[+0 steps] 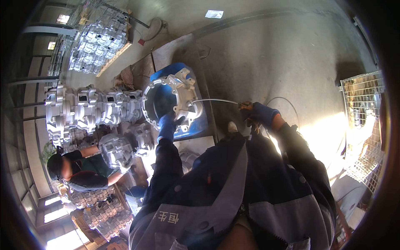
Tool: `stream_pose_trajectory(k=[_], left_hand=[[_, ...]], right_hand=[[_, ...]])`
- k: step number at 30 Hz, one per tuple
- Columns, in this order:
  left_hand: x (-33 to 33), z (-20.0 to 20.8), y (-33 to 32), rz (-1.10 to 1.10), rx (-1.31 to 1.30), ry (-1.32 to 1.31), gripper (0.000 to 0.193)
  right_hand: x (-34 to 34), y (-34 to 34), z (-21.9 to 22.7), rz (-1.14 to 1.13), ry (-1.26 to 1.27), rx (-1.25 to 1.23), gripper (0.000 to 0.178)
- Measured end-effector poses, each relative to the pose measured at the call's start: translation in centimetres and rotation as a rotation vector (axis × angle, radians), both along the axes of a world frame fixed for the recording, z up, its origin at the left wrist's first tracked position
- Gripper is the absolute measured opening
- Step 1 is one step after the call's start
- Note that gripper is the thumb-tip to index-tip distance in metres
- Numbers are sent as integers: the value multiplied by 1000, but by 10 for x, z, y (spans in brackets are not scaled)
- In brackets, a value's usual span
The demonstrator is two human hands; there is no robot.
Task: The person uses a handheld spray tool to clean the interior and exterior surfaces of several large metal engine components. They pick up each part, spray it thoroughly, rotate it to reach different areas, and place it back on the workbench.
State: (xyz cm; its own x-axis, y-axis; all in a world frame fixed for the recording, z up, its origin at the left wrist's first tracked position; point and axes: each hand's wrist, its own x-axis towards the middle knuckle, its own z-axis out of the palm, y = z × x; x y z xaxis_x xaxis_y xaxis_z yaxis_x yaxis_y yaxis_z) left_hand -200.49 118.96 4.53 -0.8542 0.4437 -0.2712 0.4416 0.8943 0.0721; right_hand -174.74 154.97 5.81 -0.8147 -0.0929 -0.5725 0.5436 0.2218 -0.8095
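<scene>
A round, hollow silver-grey metal casting (191, 89) with a bolt-holed flange stands on a blue surface (196, 132) in front of me. My left hand (168, 126), in a blue glove, grips the near edge of its ring, thumb toward the inside. In my right hand (262, 114), also gloved in blue, is what looks like an air blow gun (245, 106), brass-coloured near the fingers. Its long, thin, slightly bent tube (216, 100) runs left, and the tip meets a port on the casting's right side. My fingers partly hide the gun's body.
Rows of similar castings (87, 106) stand at the left, with a pallet stack (98, 46) behind. At the left a co-worker (85, 166) holds another casting (116, 151). A wire cage (362, 129) stands at the far right. A thin hose (287, 100) curves behind my right hand.
</scene>
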Motion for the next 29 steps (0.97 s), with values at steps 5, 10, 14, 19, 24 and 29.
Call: stream_pose_trajectory(k=[5, 10, 14, 19, 24, 29], left_hand=[[1, -36, -18, 78, 316, -22, 35], [11, -47, -11, 228, 439, 35, 36], [5, -51, 17, 382, 466, -8, 41], [-14, -40, 65, 558, 552, -159, 45], [-39, -54, 28, 381, 1028, -563, 25], [1, -19, 15, 830, 1344, -835, 31]], right_hand=[[-3, 4, 22, -145, -111, -86, 21], [3, 3, 21, -196, 248, -66, 24], [-3, -2, 30, -366, -83, -310, 25], [4, -5, 52, -248, -63, 19, 29], [1, -11, 55, -220, -51, -143, 35], [13, -6, 38, -154, -160, -235, 41]])
